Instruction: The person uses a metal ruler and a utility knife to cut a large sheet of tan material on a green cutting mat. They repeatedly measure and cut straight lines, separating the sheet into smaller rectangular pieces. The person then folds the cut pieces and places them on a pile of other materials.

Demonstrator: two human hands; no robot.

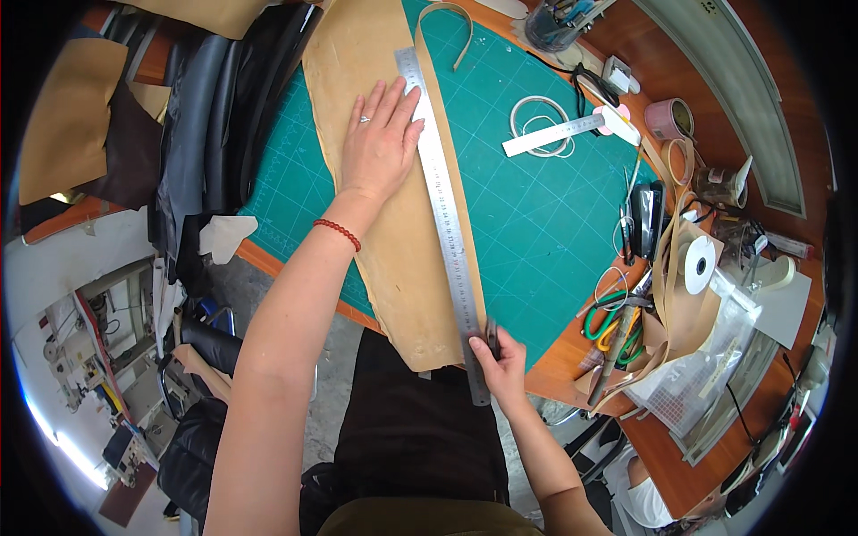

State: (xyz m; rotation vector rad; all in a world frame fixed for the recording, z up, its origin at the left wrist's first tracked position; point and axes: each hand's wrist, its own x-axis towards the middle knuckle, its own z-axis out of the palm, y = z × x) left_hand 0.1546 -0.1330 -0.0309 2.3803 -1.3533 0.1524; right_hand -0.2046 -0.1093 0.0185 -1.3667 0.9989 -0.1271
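A long piece of tan leather [407,277] lies over the green cutting mat [523,228], its near end hanging past the table edge. Along its right side rests a long steel ruler [444,205], leaving a narrow strip of leather showing beyond it. My left hand [380,147] is spread flat on the leather, with fingertips at the ruler's far part. At the ruler's near end, my right hand [506,371] is closed around a small dark tool [492,332], thumb against the ruler. The tool's working end is hard to make out.
A curled leather strip [471,40], a short white ruler [550,136] and a ring of pale cord [516,107] lie on the mat. Scissors [606,317], a white spool [700,266] and leather scraps crowd the right edge. Dark leather rolls [201,116] stand at left.
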